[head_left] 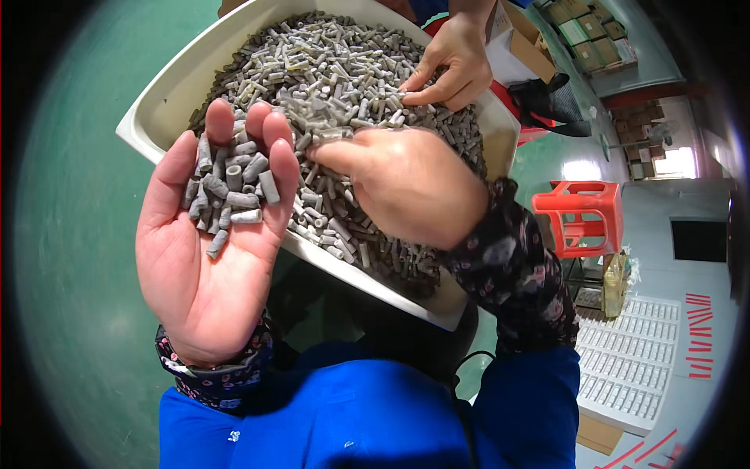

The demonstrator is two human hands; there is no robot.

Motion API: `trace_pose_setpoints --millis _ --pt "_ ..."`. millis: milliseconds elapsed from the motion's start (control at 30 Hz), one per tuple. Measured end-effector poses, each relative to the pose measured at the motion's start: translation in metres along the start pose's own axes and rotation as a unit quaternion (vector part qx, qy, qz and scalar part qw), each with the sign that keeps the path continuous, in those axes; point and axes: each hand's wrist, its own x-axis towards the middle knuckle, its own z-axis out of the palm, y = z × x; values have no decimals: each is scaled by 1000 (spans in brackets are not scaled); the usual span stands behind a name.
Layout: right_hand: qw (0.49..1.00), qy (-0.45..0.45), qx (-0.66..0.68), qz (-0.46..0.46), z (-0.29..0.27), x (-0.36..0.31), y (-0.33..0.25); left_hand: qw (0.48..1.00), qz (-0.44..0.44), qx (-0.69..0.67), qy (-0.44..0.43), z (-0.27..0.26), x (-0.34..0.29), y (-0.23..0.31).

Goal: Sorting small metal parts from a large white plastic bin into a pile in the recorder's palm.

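A cream plastic tray (168,94) is heaped with several small grey cylindrical pieces (344,62). My left hand (211,234) is held palm up above the tray's near edge, cupping a pile of the grey pieces (226,195) on its fingers. My right hand (406,184) reaches into the heap, fingertips pinching among the pieces around the tray's middle. What the fingers grip is hidden. Another person's hand (453,66) picks at the pieces on the far side of the tray.
A red plastic stool (582,215) stands to the right on the green floor (70,234). Below it lies a white gridded tray (633,359) with red strips (698,336) beside it. Cardboard boxes (586,31) sit at the top right. My blue apron (359,414) fills the bottom.
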Motion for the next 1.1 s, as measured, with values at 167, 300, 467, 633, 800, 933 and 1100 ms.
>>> trace_pose_setpoints --millis 167,300,467,633,800,933,1100 --pt "994 109 0 7 2 23 41 1000 11 4 -10 0 0 4" --pt "986 141 52 76 -10 1 39 1000 3 -7 -6 0 1 5" --pt "947 138 198 213 -11 -27 33 1000 6 -19 -4 1 2 7" --pt "950 119 226 182 -16 -37 23 1000 6 -13 -14 1 4 6" --pt "985 78 151 41 -14 -29 10 1000 7 3 -24 1 5 5" --pt "989 111 96 -10 0 -20 12 1000 14 3 -13 1 6 2" --pt "995 82 42 21 0 -22 14 1000 13 10 -12 3 9 -1"
